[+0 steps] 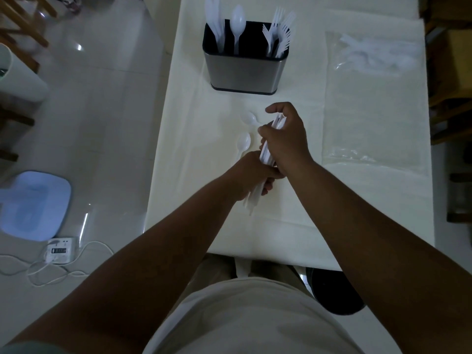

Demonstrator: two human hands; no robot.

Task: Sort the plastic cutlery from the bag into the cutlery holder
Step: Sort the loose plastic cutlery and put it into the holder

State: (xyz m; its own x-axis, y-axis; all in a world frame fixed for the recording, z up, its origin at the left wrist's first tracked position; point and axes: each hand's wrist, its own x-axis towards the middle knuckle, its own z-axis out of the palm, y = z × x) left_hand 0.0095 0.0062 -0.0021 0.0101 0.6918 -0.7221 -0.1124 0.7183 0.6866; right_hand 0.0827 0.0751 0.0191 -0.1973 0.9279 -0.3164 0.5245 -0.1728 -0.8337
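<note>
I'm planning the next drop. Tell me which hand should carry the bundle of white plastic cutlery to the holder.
Right, probably. The right hand grips the bundle of white plastic cutlery at its far end, nearer the rectangular steel cutlery holder; the left hand holds the near end.

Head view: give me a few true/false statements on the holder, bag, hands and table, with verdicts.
1. The brushed-steel cutlery holder has white plastic forks in its right compartment. True.
2. The clear plastic bag is empty. False: white cutlery shows inside it.
3. The left hand and right hand both grip a bundle of white plastic cutlery. True.
4. No cutlery lies loose on the white table. False: two white plastic spoons lie beside the hands.
</note>
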